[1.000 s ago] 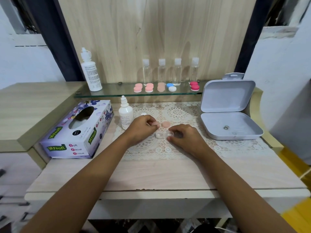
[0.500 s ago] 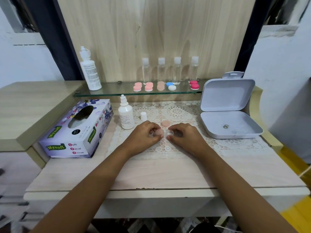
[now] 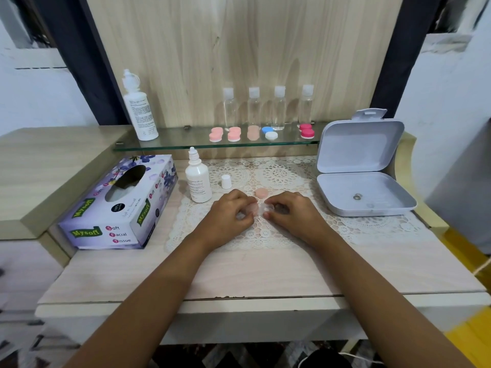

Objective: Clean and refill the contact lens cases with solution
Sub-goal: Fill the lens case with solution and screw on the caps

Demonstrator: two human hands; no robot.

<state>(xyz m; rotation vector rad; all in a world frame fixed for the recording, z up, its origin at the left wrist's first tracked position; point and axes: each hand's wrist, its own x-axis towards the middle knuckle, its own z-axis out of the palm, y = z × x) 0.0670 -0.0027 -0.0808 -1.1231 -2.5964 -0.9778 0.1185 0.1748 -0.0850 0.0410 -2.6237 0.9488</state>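
Glass shelf (image 3: 186, 143), lace doily (image 3: 279, 176)

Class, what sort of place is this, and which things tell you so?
Probably a dressing area at home: a lace mat, a tissue box, and lens cases on a glass shelf.

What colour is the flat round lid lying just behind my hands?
Peach pink lid, seen in the head view.
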